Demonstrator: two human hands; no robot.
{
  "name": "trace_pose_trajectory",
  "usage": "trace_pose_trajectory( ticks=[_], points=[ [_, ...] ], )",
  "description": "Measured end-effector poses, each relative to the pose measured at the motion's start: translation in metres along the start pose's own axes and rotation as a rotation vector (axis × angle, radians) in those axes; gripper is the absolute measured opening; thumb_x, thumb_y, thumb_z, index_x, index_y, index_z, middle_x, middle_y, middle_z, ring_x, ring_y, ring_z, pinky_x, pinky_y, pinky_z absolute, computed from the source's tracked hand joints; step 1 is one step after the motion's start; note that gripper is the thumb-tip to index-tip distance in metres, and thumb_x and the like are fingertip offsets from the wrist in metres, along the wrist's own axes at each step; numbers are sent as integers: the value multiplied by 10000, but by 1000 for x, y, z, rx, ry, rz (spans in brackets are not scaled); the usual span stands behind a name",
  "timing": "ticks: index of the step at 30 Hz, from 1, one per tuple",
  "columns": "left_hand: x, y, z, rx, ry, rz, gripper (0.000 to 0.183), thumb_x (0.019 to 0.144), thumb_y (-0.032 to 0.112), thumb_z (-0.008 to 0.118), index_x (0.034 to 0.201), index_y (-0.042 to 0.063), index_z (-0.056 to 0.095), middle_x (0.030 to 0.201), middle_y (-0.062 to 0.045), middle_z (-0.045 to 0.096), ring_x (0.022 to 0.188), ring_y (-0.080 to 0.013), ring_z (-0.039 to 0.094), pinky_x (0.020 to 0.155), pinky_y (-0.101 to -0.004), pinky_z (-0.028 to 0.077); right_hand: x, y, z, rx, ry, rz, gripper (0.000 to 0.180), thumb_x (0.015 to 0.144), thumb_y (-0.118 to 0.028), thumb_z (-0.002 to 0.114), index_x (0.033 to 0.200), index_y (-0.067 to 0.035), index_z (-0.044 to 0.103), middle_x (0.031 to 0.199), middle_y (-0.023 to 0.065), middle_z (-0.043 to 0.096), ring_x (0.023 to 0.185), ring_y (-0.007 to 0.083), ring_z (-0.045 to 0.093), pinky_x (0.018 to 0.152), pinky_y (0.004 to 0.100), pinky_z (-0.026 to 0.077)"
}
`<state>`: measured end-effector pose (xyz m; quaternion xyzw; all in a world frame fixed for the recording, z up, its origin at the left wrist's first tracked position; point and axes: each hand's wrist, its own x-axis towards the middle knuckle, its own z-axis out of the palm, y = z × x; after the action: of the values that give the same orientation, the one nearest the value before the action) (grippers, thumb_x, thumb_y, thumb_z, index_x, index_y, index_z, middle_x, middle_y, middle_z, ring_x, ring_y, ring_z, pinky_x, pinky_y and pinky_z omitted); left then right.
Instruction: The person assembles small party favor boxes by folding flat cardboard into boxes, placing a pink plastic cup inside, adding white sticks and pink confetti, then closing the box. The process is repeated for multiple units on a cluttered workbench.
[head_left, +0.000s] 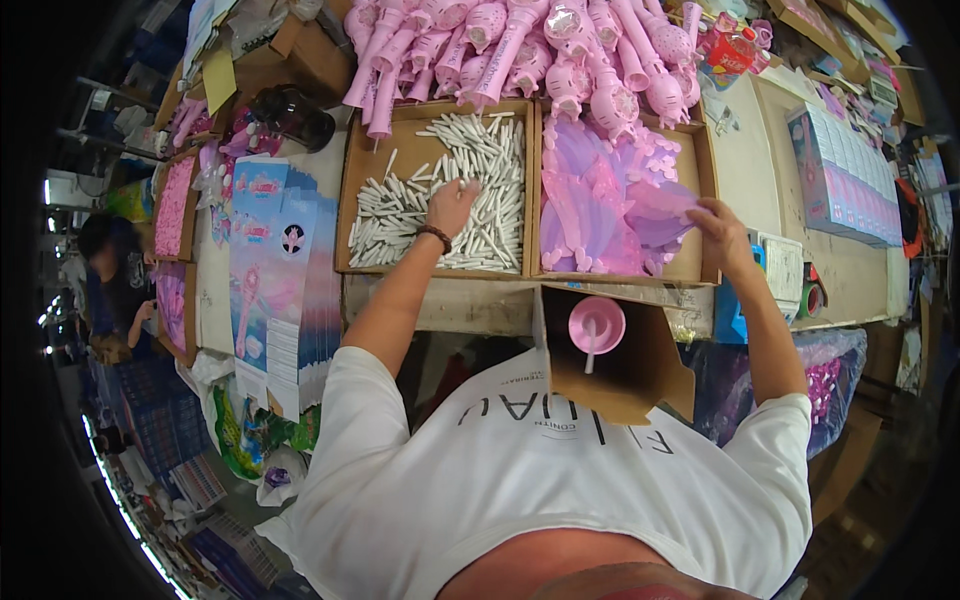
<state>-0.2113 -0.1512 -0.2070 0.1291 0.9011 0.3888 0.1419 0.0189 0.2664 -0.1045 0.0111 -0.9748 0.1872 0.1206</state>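
Observation:
My left hand (452, 208) reaches into a cardboard tray (341, 225) of small white plastic sticks (484, 240); its fingertips are among them, and whether it grips one cannot be told. With my right hand (721, 229) I pinch the edge of a pink and purple butterfly-wing piece (664, 210) over the adjoining tray (705, 165), where more such wings lie piled. Below the trays, against my shirt, an open cardboard box (652, 360) holds a pink round plastic part (597, 324) with a white stick (590, 349) in it.
Pink plastic toy wands (517, 52) are heaped behind the trays. Flat printed cartons (262, 277) lie stacked at left. Packed boxes (840, 180) stand in a row at right, beyond a tape roll (811, 298). Another person (116, 270) is at the far left.

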Motion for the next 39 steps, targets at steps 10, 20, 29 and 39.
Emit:
trace_pose_trajectory(
  ticks=[10, 20, 29, 39],
  points=[
    [-4, -3, -31, -189, 55, 65, 392, 968, 215, 553, 1255, -52, 562, 1037, -102, 713, 944, -151, 656, 844, -280, 494, 3, 12, -2, 832, 391, 675, 257, 938, -156, 638, 1135, 9, 643, 896, 52, 663, 720, 106, 632, 675, 256, 557],
    [-76, 127, -96, -927, 126, 323, 366, 971, 104, 565, 1299, -33, 475, 879, -129, 673, 862, -223, 675, 820, -371, 556, -27, 27, 76, 954, 295, 1062, 277, 918, -195, 637, 1121, -14, 585, 935, 60, 654, 811, 161, 656, 702, 279, 553],
    [-154, 246, -143, -306, -265, 1233, 407, 836, 175, 721, 1201, 48, 594, 1012, -63, 713, 1079, -364, 627, 939, -508, 464, 9, 31, 20, 1107, 599, 786, 314, 936, -119, 603, 1195, 54, 561, 1017, 96, 642, 811, 174, 650, 740, 294, 565],
    [-173, 189, -89, -336, 10, 1175, 1026, 723, 621, 747, 1480, 94, 296, 1494, -309, 202, 1359, -471, 286, 1090, -564, 276, 3, -41, -101, 1294, 641, 270, 336, 956, -60, 572, 1284, 9, 549, 1135, 129, 656, 996, 217, 667, 891, 405, 573]
  ],
)
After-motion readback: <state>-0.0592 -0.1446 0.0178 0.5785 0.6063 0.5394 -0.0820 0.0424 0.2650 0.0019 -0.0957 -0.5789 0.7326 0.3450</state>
